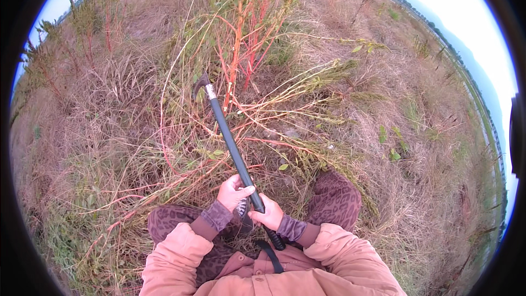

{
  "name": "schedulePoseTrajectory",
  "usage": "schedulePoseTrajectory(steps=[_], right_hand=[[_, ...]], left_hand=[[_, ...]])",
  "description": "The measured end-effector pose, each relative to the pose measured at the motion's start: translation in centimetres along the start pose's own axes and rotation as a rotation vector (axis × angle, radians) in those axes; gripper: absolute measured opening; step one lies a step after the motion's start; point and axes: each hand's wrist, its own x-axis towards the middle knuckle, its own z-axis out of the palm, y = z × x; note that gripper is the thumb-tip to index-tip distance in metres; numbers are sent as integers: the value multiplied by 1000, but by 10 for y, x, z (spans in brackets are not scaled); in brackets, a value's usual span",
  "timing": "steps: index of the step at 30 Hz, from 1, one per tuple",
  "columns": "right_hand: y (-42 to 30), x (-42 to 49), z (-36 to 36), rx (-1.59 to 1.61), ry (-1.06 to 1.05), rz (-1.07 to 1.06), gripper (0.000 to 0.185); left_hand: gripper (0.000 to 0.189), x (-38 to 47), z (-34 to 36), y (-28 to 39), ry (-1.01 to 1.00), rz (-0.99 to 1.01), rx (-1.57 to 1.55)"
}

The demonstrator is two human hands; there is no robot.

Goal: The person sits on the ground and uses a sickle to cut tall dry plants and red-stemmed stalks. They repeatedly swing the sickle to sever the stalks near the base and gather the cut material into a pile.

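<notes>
A long-handled tool (231,144) with a hooked dark metal blade (201,84) slants up and away from my lap. A silvery band sits between the blade and the dark tube of the handle. My left hand (234,193) holds the tube at its lower part, thumb on top. Just below it, my right hand (267,212) is closed around the lower end, above a ribbed black grip (275,238). From the grip end a black strap (269,255) hangs over my jacket. The blade is beside the reddish stem (232,70) of a tall weed; whether they touch I cannot tell.
Leaning or broken branches (287,107) fan out right of the stem, and more reddish stalks (144,203) lie to the left. Dry grass (411,197) covers the ground. My bent knees (337,197) flank the tool. Other tall weeds (88,28) stand at far left.
</notes>
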Motion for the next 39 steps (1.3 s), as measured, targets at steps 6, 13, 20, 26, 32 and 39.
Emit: schedulePoseTrajectory(steps=[6, 13, 20, 26, 32, 39], right_hand=[[-5, 6, -6, 233, -103, 23, 22], [-15, -2, -3, 149, 114, -52, 20], [-19, 0, -9, 154, 302, -285, 22], [-27, 18, -25, 183, 400, -242, 17], [-32, 22, -20, 298, 383, -199, 17], [-53, 60, -14, 184, 429, -283, 17]], left_hand=[[31, 0, 2, -8, -39, 20, 36], [46, -8, 21, -3, -44, 98, 156], [50, -36, 51, -29, 3, 128, 86], [69, -52, 77, -56, -155, 81, -208], [58, -53, 83, -65, -116, -54, -17], [40, -16, 77, -58, 110, -27, -164]])
